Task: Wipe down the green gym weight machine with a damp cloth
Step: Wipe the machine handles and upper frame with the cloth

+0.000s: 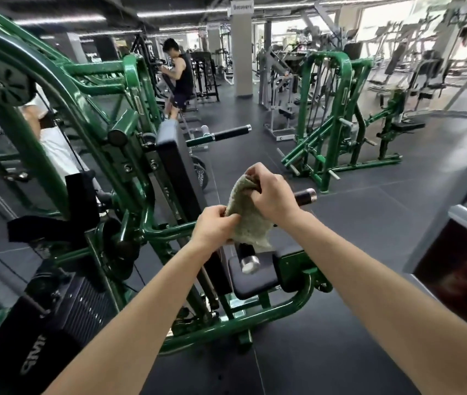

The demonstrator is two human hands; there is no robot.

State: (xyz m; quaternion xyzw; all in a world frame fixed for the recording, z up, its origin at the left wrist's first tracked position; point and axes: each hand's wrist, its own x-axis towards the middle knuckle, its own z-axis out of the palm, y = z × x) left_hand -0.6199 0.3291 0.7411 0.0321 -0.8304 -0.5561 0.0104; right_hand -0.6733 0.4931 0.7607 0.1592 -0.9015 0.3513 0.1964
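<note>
Green weight machine point(89, 143): fills left half of frame, black seat pad point(255, 276) at lower centre. Cloth point(248, 212), grey-green: centre frame, above the seat. Right hand point(272, 192): clenched on cloth's upper corner. Left hand point(215, 226): pinching cloth's lower left edge.

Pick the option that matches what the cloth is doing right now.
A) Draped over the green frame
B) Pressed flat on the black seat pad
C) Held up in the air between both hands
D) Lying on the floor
C: the cloth is gripped by the left hand and the right hand, hanging above the seat pad without touching it.
</note>
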